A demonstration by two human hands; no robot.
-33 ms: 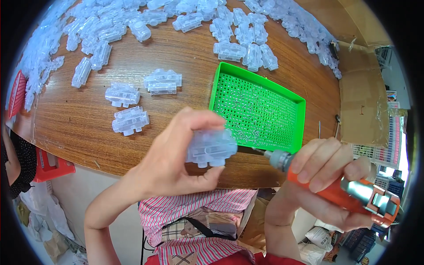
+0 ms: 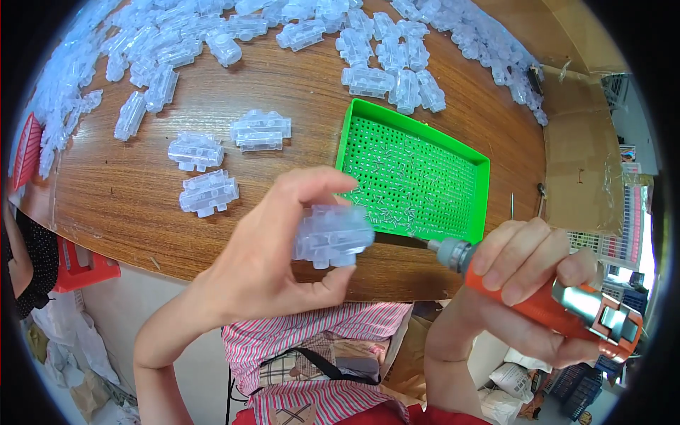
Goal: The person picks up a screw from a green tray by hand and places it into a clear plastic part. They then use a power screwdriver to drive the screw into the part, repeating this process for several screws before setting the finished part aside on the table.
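My left hand (image 2: 262, 248) is curled round a clear plastic housing (image 2: 333, 237), held above the table's near edge between thumb and fingers. The housing is slightly blurred. An orange electric screwdriver (image 2: 531, 294) with a grey collar lies in the grip of my right hand (image 2: 535, 276). Its thin bit points left toward the housing, with a gap between them. Just beyond the bit stands a green perforated tray (image 2: 487, 185) with many small screws scattered in its holes and along its near side. Another housing (image 2: 209, 193) sits left of my left hand, with two more close by.
Heaps of clear housings (image 2: 163, 46) cover the far side of the brown wooden table (image 2: 283, 81), with a group (image 2: 404, 92) behind the tray. Cardboard (image 2: 584, 156) borders the right. A red stool (image 2: 85, 269) and part of another person (image 2: 32, 255) are at the left.
My left hand and the housing have shifted slightly left. The screwdriver in my right hand has moved slightly right, widening the gap between bit and housing.
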